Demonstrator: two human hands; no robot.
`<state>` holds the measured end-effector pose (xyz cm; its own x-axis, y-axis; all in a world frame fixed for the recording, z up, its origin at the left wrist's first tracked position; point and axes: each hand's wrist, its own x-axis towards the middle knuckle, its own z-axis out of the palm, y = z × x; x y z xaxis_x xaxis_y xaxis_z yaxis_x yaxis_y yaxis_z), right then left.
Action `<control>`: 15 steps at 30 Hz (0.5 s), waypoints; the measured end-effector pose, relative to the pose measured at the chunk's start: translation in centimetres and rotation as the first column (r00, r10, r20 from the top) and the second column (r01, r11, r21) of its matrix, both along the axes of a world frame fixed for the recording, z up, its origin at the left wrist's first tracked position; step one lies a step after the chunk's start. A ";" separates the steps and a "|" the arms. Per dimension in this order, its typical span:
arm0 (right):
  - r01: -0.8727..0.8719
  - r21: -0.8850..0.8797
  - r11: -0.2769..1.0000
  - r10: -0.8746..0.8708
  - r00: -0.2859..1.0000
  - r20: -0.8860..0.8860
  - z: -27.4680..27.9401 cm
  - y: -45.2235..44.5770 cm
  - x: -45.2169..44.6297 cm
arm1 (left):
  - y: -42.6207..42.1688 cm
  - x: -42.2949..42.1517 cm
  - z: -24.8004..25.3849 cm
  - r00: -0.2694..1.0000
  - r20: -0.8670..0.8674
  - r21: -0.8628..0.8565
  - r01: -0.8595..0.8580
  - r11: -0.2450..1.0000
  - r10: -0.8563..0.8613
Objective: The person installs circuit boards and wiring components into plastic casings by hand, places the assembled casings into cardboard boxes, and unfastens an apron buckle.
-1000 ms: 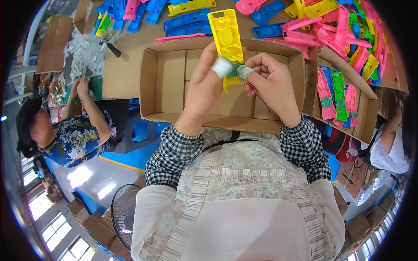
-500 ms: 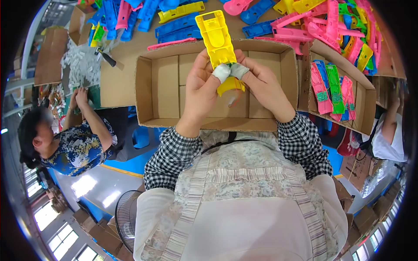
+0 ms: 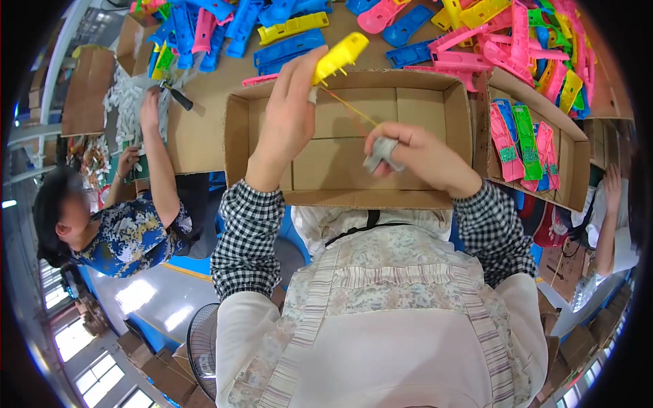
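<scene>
My left hand (image 3: pixel 289 112) is closed around a yellow plastic shell (image 3: pixel 342 56), now tilted, above the far edge of an open cardboard box (image 3: pixel 340 197). Small pegs stick out from the shell's lower side. From near the shell, thin yellow-orange wires (image 3: pixel 350 107) stretch down to my right hand (image 3: pixel 418 153). The right fingers are pinched at the wires' end over the box; whatever else lies inside them is hidden. A greyish-white cover (image 3: pixel 382 153) wraps the right thumb.
Loose blue shells (image 3: pixel 292 51) and pink shells (image 3: pixel 462 61) are heaped along the back. A smaller box (image 3: pixel 571 163) on the right holds pink, green and blue pieces with circuit boards. A black-handled tool (image 3: pixel 178 97) lies left, near a co-worker's arm (image 3: pixel 160 149).
My hands have come apart from holding the yellow shell together. The left has carried the shell up and tilted it; the right has moved down and right, with wires stretched between them.
</scene>
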<state>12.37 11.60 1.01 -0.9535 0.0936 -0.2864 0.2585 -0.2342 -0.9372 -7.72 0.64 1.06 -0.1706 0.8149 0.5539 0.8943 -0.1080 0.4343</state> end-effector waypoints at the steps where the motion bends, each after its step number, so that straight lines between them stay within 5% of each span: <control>1: 0.034 -0.035 0.999 -0.032 0.998 0.059 -0.4 0.9 0.0 | -0.3 0.0 0.1 0.998 -0.055 -0.035 0.012 0.999 -0.014; 2: 0.075 -0.068 0.995 -0.066 0.991 0.118 -0.8 1.4 -0.1 | -0.7 0.2 0.0 0.998 -0.058 -0.027 0.018 0.999 -0.019; 4: -0.036 0.091 0.995 0.030 0.998 0.061 -1.5 2.0 0.3 | -0.9 0.9 -0.9 0.973 0.222 -0.106 -0.042 0.993 0.065; 5: -0.067 0.714 0.697 0.113 0.993 -0.017 -1.8 2.2 0.6 | -1.1 0.9 -1.7 0.866 0.492 -0.135 -0.025 0.991 0.089; 6: 0.003 0.997 0.077 0.226 0.974 -0.020 -1.9 2.3 0.6 | -1.2 1.1 -1.3 0.869 0.489 -0.130 -0.018 0.991 0.080; 7: 0.027 0.965 -0.263 0.098 0.995 -0.001 -1.3 3.3 0.0 | -1.5 1.4 -0.6 0.657 0.753 -0.129 0.086 0.988 0.040; 8: 0.097 0.965 -0.242 -0.014 0.995 -0.104 -0.5 4.6 -0.7 | -1.8 1.8 -0.2 0.366 0.930 -0.094 0.184 0.978 0.021; 9: 0.222 0.960 -0.171 -0.030 0.973 -0.230 1.0 5.3 -1.3 | -1.9 2.3 -0.7 0.272 0.962 -0.038 0.257 0.966 -0.035; 11: 0.341 0.935 -0.101 -0.038 0.937 -0.346 2.4 5.8 -2.6 | -1.6 4.1 -0.5 0.220 0.975 -0.027 0.271 0.962 -0.035; 13: 0.730 0.679 0.079 0.073 0.675 -0.734 2.7 4.9 -4.2 | -1.4 4.9 0.3 0.059 0.998 -0.002 0.344 0.939 -0.019; 15: 0.736 0.675 0.055 0.136 0.664 -0.735 1.7 4.8 -5.3 | -1.3 4.9 -0.3 0.030 0.999 0.023 0.327 0.945 -0.035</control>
<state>7.08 16.36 2.70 -0.6023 0.1585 0.7824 -0.1247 0.9494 -0.2882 -2.86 -0.67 0.73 -0.2622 0.9563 -0.1296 -0.4186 0.0082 0.9081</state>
